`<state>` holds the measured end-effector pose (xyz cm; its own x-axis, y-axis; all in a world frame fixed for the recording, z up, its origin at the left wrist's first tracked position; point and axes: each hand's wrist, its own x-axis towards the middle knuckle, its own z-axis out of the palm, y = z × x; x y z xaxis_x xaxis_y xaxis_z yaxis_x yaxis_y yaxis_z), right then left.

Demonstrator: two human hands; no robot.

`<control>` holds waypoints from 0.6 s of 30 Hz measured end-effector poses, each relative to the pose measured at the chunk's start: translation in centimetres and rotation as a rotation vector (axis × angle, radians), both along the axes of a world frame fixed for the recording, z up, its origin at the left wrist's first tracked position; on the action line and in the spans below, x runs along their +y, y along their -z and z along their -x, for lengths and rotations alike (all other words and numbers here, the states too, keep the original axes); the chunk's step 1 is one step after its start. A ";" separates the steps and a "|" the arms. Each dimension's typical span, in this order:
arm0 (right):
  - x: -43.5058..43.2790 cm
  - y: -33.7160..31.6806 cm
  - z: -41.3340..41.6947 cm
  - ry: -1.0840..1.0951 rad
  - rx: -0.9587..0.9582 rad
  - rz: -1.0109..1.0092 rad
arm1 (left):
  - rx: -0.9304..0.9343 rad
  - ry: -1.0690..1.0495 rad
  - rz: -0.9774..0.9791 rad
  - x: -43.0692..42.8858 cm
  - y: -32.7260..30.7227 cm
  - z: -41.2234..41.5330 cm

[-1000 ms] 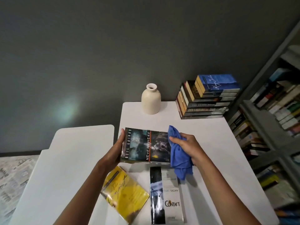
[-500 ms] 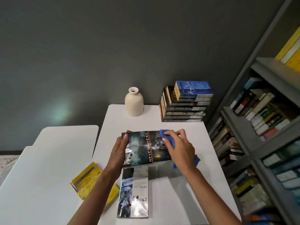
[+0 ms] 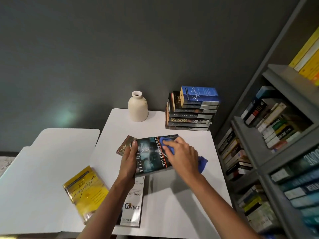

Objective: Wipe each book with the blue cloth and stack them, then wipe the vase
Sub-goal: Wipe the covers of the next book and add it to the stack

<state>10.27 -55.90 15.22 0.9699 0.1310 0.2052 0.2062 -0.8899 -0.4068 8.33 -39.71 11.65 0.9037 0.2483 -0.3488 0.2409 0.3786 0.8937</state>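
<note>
My left hand (image 3: 128, 162) grips the left edge of the dark Neverwhere book (image 3: 151, 156), held just above the white table (image 3: 181, 200). My right hand (image 3: 183, 156) presses the blue cloth (image 3: 166, 146) flat on the book's cover; a tail of the cloth pokes out past my wrist. A brownish book (image 3: 123, 146) peeks out under the Neverwhere book. The white Contact book (image 3: 133, 204) lies near the front edge, partly under my left forearm. A yellow book (image 3: 85, 190) lies to its left. A stack of several books (image 3: 191, 110) and the cream vase (image 3: 137, 106) stand at the back.
A second white table (image 3: 43, 169) adjoins on the left; the yellow book straddles the seam. A grey bookshelf (image 3: 269, 152) packed with books runs close along the table's right side. A dark grey wall is right behind the vase and stack.
My right hand has slid the cloth further left across the Neverwhere cover. The book has tilted slightly. My head has turned right, shifting everything leftward.
</note>
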 end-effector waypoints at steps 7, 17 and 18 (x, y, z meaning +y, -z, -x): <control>-3.5 0.9 -1.0 0.099 0.098 -0.038 | 0.014 -0.048 0.005 -0.8 0.2 0.1; -2.3 0.7 -0.5 0.016 0.038 -0.153 | 0.004 -0.094 0.032 -2.5 -0.1 -0.2; -3.2 0.8 -1.2 0.064 0.044 -0.143 | 0.001 -0.085 0.025 -2.4 -0.1 -0.1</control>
<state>11.46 -59.07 14.40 0.9837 0.0409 0.1749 0.1302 -0.8330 -0.5378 8.43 -42.16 11.72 0.8794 0.3149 -0.3571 0.2082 0.4202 0.8832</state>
